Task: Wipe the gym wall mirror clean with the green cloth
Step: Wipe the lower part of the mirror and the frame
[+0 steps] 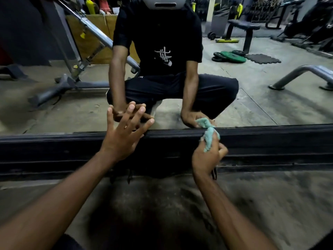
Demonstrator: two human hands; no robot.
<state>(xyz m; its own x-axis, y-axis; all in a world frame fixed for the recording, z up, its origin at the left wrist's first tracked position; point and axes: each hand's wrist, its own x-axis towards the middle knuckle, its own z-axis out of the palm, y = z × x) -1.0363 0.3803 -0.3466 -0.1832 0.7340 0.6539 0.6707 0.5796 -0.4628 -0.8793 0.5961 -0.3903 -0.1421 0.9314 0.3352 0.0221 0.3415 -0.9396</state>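
The wall mirror point(252, 98) fills the upper half of the head view and reflects a crouching person in black. My left hand point(124, 132) has spread straight fingers with the fingertips against the glass just above the mirror's lower edge. My right hand point(209, 154) grips the bunched green cloth point(210, 138) and holds it at the bottom edge of the glass, where it meets the dark ribbed frame point(72, 148). The cloth's reflection shows right above it.
A dusty concrete floor point(162, 204) lies below the frame. The mirror reflects gym gear: an incline bench on the left, a flat bench, weight plates and a metal bar on the right.
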